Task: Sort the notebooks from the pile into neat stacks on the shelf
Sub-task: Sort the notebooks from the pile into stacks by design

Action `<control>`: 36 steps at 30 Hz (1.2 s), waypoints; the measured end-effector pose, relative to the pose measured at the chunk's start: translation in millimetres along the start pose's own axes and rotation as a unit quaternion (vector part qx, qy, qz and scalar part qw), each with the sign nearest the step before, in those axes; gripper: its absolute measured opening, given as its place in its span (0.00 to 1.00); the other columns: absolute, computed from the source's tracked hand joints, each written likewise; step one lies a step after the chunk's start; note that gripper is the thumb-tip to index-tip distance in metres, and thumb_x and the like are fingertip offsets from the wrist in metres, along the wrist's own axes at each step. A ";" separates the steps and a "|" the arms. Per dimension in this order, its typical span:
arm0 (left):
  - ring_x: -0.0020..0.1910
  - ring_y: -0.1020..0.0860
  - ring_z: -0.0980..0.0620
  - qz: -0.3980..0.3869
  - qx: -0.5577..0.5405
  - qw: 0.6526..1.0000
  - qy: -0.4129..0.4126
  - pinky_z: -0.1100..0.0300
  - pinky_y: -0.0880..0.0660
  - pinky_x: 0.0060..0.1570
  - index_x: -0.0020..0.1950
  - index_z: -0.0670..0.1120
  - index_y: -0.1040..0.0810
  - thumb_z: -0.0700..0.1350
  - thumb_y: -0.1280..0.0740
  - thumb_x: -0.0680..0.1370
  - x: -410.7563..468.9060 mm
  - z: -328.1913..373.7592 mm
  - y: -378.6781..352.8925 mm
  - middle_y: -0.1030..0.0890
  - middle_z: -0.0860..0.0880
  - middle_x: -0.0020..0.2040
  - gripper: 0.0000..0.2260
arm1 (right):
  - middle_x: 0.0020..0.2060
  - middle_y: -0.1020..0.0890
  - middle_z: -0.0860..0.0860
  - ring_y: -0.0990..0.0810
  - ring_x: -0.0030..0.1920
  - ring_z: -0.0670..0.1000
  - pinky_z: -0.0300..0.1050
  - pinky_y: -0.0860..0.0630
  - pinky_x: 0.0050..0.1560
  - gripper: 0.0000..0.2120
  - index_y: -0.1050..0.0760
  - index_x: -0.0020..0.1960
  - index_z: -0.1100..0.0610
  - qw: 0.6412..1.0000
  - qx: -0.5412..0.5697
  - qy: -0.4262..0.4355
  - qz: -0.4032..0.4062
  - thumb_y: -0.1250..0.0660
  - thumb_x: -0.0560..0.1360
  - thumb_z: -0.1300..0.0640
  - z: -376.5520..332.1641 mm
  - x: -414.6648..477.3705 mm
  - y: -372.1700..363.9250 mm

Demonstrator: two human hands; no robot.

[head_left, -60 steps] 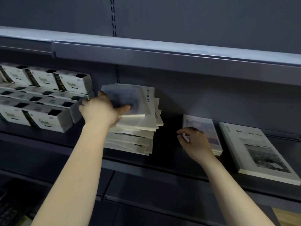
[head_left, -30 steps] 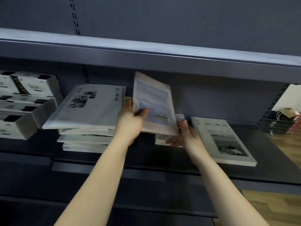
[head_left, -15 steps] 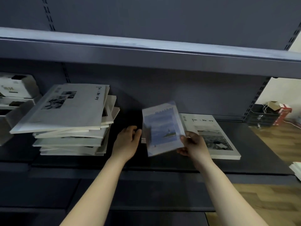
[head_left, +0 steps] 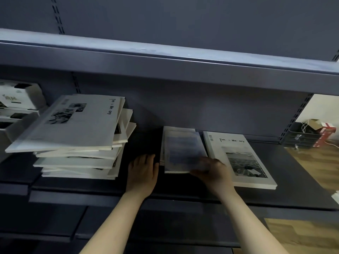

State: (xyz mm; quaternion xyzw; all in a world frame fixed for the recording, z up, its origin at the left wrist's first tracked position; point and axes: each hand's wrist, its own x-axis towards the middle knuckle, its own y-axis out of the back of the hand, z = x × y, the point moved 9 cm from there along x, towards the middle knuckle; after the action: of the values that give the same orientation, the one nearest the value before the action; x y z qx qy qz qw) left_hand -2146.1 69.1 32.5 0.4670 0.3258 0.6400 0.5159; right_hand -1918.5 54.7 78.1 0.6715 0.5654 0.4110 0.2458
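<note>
An untidy pile of white notebooks sits at the left of the dark shelf. A small stack of blue-covered notebooks lies in the middle. My right hand holds the near right corner of the top blue notebook, which lies on that stack; the image is blurred there. My left hand rests with relaxed fingers on the shelf just left of the stack, holding nothing. A larger white notebook with a black-and-white photo lies flat to the right of the stack.
White boxes are stacked at the far left of the shelf. A shelf board overhangs above. Past the right end, a black wire basket and a red box stand on the wooden floor.
The blue notebook, which my left hand lifted off the pile and passed to my right hand, has come down onto the middle stack. My left hand has let go and rests beside the stack.
</note>
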 end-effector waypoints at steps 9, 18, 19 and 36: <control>0.66 0.30 0.44 -0.001 0.004 1.000 -0.001 0.49 0.38 0.67 0.70 0.47 0.31 0.56 0.50 0.80 -3.1 2.6 0.0 0.27 0.45 0.67 0.23 | 0.49 0.17 0.52 0.18 0.49 0.55 0.41 0.33 0.39 0.21 0.26 0.61 0.52 0.994 -0.095 0.025 0.050 0.32 0.73 0.42 -6.5 8.9 -4.2; 0.59 0.25 0.42 0.027 0.007 1.000 -0.002 0.47 0.33 0.62 0.65 0.45 0.26 0.57 0.53 0.77 -4.4 1.6 3.5 0.22 0.43 0.61 0.27 | 0.49 0.17 0.54 0.18 0.49 0.56 0.43 0.30 0.37 0.20 0.30 0.64 0.54 0.996 -0.073 0.030 0.048 0.36 0.76 0.44 0.9 23.0 -27.3; 0.59 0.25 0.42 0.030 0.005 1.000 -0.001 0.47 0.33 0.62 0.65 0.44 0.26 0.56 0.51 0.78 -4.0 0.6 3.1 0.22 0.43 0.61 0.25 | 0.49 0.17 0.54 0.18 0.49 0.56 0.44 0.27 0.39 0.20 0.30 0.64 0.54 0.996 -0.068 0.030 0.048 0.36 0.76 0.45 0.9 24.2 -28.7; 0.63 0.28 0.44 0.029 0.001 0.999 0.017 0.50 0.37 0.65 0.67 0.46 0.29 0.51 0.42 0.80 -3.2 -2.7 1.2 0.25 0.44 0.64 0.18 | 0.47 0.16 0.52 0.18 0.49 0.56 0.44 0.28 0.39 0.22 0.26 0.63 0.53 0.998 -0.039 -0.015 0.056 0.33 0.74 0.42 11.8 28.1 -28.8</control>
State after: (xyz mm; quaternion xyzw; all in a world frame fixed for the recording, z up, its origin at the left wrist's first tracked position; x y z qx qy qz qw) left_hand -2149.0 65.9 31.7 0.4654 0.3214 0.6627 0.4908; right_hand -1924.1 90.2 56.5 0.6979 0.5068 0.4358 0.2573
